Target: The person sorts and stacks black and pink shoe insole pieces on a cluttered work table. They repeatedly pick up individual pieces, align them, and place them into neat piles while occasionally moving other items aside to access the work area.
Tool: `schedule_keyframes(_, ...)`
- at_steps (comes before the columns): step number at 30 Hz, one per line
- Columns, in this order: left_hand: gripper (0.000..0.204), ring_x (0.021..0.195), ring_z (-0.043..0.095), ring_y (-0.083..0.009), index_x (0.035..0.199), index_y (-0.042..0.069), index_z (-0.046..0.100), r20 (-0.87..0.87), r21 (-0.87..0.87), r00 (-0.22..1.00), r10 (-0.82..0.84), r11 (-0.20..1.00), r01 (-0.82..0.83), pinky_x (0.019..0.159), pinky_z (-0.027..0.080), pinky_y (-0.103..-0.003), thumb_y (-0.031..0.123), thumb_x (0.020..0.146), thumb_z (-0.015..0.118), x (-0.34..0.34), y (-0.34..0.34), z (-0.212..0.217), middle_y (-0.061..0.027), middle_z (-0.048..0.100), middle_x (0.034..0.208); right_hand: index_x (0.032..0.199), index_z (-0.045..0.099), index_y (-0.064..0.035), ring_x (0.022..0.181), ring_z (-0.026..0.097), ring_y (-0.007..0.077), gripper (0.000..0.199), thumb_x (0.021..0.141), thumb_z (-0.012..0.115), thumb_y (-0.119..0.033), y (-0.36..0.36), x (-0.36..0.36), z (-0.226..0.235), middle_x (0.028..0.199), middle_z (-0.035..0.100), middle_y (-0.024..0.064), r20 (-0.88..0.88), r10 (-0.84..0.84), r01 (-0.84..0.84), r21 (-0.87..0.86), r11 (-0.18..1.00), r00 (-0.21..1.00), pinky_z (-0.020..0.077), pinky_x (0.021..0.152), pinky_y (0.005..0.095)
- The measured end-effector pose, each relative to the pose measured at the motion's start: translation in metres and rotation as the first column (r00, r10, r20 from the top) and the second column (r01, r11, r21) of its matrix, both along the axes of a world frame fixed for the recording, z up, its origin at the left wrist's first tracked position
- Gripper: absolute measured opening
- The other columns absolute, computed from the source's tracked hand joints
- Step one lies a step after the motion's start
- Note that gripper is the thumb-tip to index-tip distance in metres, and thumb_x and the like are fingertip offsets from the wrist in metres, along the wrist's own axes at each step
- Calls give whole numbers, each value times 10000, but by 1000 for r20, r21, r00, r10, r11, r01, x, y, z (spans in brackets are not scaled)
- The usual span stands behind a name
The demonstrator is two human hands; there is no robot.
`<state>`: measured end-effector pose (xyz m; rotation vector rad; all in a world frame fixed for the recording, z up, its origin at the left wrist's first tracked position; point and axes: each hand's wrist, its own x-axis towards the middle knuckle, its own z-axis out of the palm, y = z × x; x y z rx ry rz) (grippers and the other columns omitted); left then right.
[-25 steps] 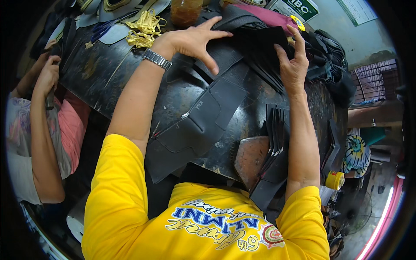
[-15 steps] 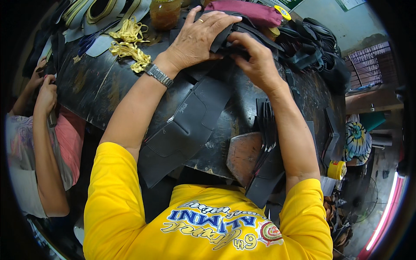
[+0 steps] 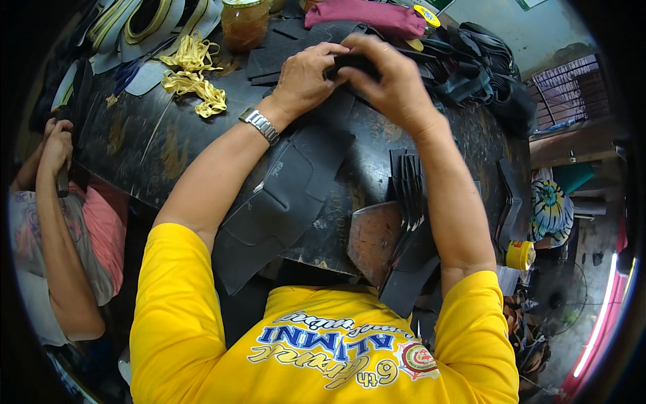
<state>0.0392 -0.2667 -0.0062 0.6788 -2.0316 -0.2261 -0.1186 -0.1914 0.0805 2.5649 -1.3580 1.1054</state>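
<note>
At the far middle of the table, my left hand [image 3: 306, 79] and my right hand [image 3: 393, 79] meet around a dark black piece [image 3: 354, 64], folded or rolled between them. My left fingers are closed on its left end. The right thumb and fingers curl around its other side, slightly blurred. Beneath my forearms lies a black, leather-like shoe-upper panel [image 3: 286, 185] with stitched curved lines and pale pencil marks. It reaches over the table's near edge. Left of and beyond my hands are flat black pieces [image 3: 272, 57].
Beside my right forearm, several black pieces [image 3: 407, 182] fan out over a worn brown board [image 3: 371, 236]. Yellow straps [image 3: 195, 94], an amber jar [image 3: 243, 25], a maroon roll [image 3: 367, 17] and black bundled material [image 3: 474, 64] line the back. A co-worker's hands [image 3: 57, 145] work at left.
My hands have drawn closer together, the right one turning over the black piece. Flat black pieces beyond my left hand are more exposed. The co-worker's hands have shifted.
</note>
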Motion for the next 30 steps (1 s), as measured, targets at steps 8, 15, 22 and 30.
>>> schedule_keyframes(8, 602, 933, 716, -304, 982, -57, 714, -307, 535, 947, 89, 840, 94, 820, 531, -369, 515, 807, 777, -3, -14, -7, -205, 728, 958, 1084, 719, -54, 793, 628, 66, 229, 962, 683, -245, -26, -66, 44, 867, 688, 8, 195, -219, 121, 419, 900, 956, 520, 737, 237)
schedule_keyframes(15, 668, 700, 645, -214, 839, -94, 701, -447, 608, 888, 105, 764, 215, 714, 508, -337, 570, 799, 761, -5, -33, -23, -142, 682, 721, 1193, 672, 12, 908, 705, 244, 388, 894, 736, -227, -5, -98, -8, 1031, 729, 183, -330, -287, 429, 538, 726, 899, 549, 824, 362)
schedule_keyframes(22, 577, 592, 542, -105, 829, -61, 704, -588, 582, 807, 59, 723, 371, 578, 460, -291, 508, 800, 795, -6, -29, -18, -59, 638, 655, 1385, 530, 20, 1264, 558, 369, 684, 875, 721, -393, 7, -110, -47, 1326, 591, 267, -327, -324, 452, 485, 749, 888, 424, 1066, 384)
schedule_keyframes(30, 556, 521, 521, -89, 917, -39, 720, -492, 684, 867, 79, 651, 329, 479, 425, -264, 498, 796, 802, 1, -32, -13, -43, 641, 687, 1291, 615, 9, 1115, 656, 339, 554, 898, 697, -373, -4, -122, -40, 1202, 671, 234, -255, -329, 415, 606, 678, 909, 481, 968, 395)
